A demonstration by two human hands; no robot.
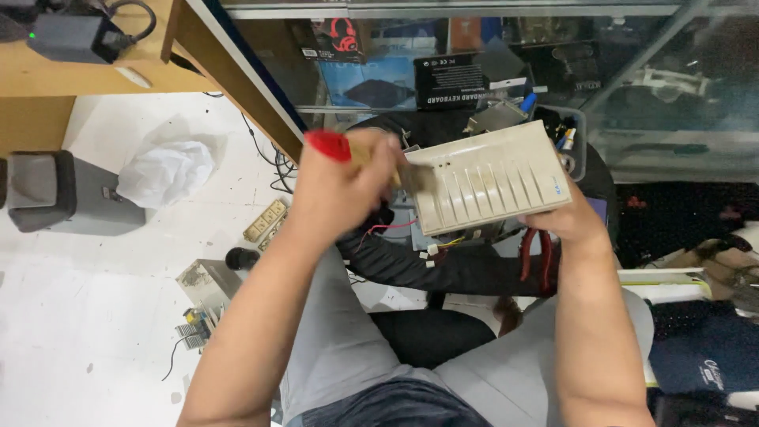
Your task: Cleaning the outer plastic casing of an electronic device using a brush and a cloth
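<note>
Motion blurs the red-handled wooden brush (352, 150); the right hand (573, 217) hides beneath the beige vented plastic casing (490, 186).

Beige slotted casing (490, 186); red-tipped brush handle (332, 145); red-handled pliers (536, 255).

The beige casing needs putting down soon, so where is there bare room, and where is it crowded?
Bare white floor lies left of the left hand, between the grey box, crumpled white bag and circuit board. It is crowded under the beige casing held by the right hand: loose wires, red-handled pliers, a parts tub.
</note>
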